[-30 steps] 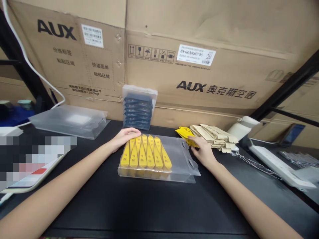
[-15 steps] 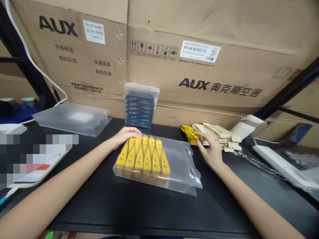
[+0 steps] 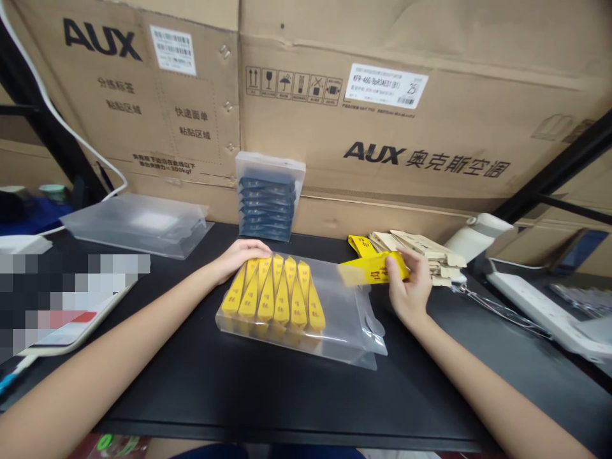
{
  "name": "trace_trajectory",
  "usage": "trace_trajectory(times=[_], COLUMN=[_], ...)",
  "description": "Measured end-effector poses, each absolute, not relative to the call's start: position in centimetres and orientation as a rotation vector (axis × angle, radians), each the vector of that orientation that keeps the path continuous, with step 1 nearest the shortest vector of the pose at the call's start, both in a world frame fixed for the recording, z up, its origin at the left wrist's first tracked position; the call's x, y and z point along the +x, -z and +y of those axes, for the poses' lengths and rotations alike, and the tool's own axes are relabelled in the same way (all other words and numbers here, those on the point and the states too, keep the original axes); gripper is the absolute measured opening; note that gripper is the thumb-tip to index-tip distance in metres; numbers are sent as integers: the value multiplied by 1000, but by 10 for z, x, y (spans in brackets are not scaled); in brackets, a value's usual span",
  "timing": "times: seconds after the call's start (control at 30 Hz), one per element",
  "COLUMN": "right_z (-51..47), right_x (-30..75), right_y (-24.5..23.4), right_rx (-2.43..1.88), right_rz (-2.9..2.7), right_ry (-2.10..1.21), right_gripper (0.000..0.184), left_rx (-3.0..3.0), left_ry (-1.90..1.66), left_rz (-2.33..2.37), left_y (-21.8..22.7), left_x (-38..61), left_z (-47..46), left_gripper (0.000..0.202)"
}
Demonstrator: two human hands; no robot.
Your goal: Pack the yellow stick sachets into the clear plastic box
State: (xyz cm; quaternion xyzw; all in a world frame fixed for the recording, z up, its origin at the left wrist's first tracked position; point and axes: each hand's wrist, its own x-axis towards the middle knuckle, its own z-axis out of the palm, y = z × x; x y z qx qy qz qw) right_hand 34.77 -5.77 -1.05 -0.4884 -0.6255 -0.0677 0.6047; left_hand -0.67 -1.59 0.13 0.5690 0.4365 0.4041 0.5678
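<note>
A clear plastic box (image 3: 342,331) lies on the black table, with several yellow packets (image 3: 280,293) standing in a row in its left part. My left hand (image 3: 246,255) grips the back left edge of the box, fingers over its top. Between thumb and fingers, my right hand (image 3: 411,280) holds a yellow packet (image 3: 375,269) level at the open right end. Its left tip looks hazy over the box; I cannot tell if it is inside. Behind that hand, another yellow packet (image 3: 359,245) lies beside a stack of cream packets (image 3: 421,247).
A clear box of dark blue packets (image 3: 268,197) stands upright against large cartons (image 3: 296,140). Another clear case (image 3: 138,223) lies back left, near a partly pixelated phone-like device (image 3: 62,331). On the right are a white bottle (image 3: 478,236) and a white power strip (image 3: 540,309).
My right hand has taken a yellow packet from beside the cream stack and brought it to the box's open end. My left hand stays on the box.
</note>
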Motion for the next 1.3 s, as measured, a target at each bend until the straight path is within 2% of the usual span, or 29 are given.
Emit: trace_trajectory(times=[0.3,0.67,0.9,1.07,1.3], right_z=[-57,-58,-59,-58,-52], right_x=[348,344,349,360,374], right_y=[12,12,-1,-7,-4], right_rx=[-1214,-1170,-1144,-1211,-1257], right_rz=[-1405,-1406,-1266,-1162,-1191], right_ry=[-119,-90,29,-84,-267], right_gripper=[37,30,32,39,29], left_rx=[1337,1349,1302,1165,1134], left_ry=[-951,-949,-976,-1071,-1218], left_rz=[1037,1055,1070,1105,1118], left_y=[-1,-4,-6,-4,1], left_x=[-7,-6,-5,-5,-8], left_z=[-16,-18,-20,-19,-15], left_gripper=[19,17,18,20,19])
